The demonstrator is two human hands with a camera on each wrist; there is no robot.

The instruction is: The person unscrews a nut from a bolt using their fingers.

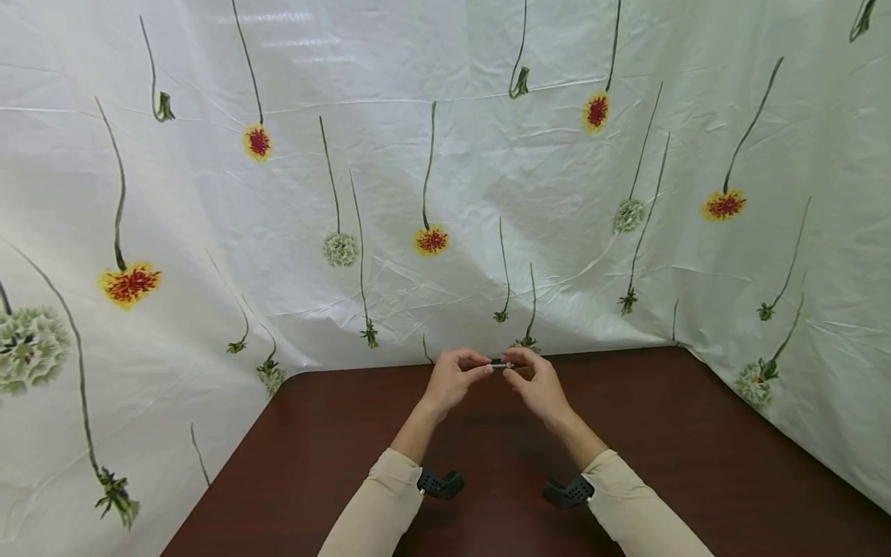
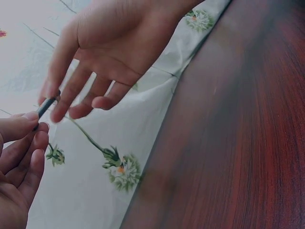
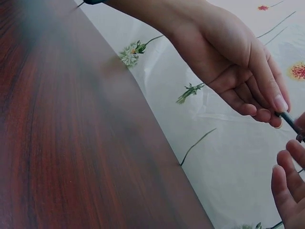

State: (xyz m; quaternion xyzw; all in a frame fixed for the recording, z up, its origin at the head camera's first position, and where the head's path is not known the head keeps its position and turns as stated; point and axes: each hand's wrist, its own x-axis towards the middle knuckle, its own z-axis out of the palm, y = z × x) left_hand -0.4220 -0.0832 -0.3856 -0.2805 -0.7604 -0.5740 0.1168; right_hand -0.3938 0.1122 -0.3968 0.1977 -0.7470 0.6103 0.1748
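Note:
A small dark threaded bolt point(image 1: 500, 365) is held up level between both hands, above the far part of the table. My left hand point(image 1: 448, 381) pinches one end between thumb and fingers. At the other end, the thumb and index finger of my right hand point(image 1: 541, 388) grip it, the remaining fingers spread apart. The screw thread of the bolt point(image 2: 46, 108) shows between the fingertips in the left wrist view. A wider piece point(image 3: 299, 138), like a nut or the bolt's head, sits at the right hand's end, partly covered by fingers.
A dark red-brown wooden table point(image 1: 334, 456) spreads under both arms. Behind it and along the sides hangs a white cloth point(image 1: 459, 170) printed with flowers and stems. Each wrist wears a black strap point(image 1: 440, 485).

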